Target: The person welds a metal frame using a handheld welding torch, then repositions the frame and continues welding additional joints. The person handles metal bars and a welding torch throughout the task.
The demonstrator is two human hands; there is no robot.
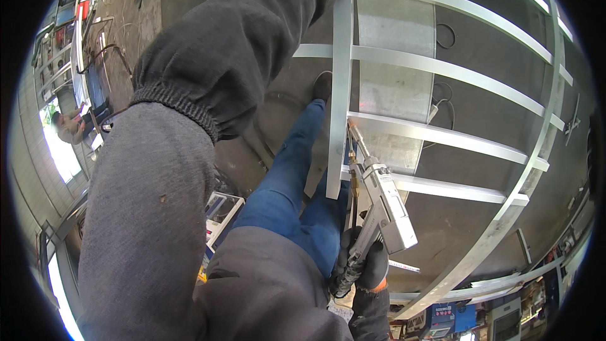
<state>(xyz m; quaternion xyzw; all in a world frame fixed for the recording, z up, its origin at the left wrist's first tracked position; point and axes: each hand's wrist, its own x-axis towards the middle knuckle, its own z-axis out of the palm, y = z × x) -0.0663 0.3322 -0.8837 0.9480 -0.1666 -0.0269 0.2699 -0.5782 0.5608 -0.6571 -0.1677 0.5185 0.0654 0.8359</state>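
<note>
My right hand (377,264), in a dark glove with an orange cuff, is closed around the black grip of a grey welding gun (386,205). The gun's copper-coloured nozzle (358,136) points at the joint where a crossbar (435,131) meets a long metal side bar (341,88). At this size I cannot tell whether the tip touches. A hose with a brass fitting (355,180) runs along the gun. My left arm (233,44) reaches forward to the upper edge, where only a bit of orange cuff shows; the left hand itself is out of sight.
Several crossbars run right to another long bar (536,151). Beneath the frame lies a wide grey metal plate (394,95). A cable loop (445,36) rests on the dark surface. Far left, another person (72,126) is near a bright opening. Blue equipment (454,319) stands at lower right.
</note>
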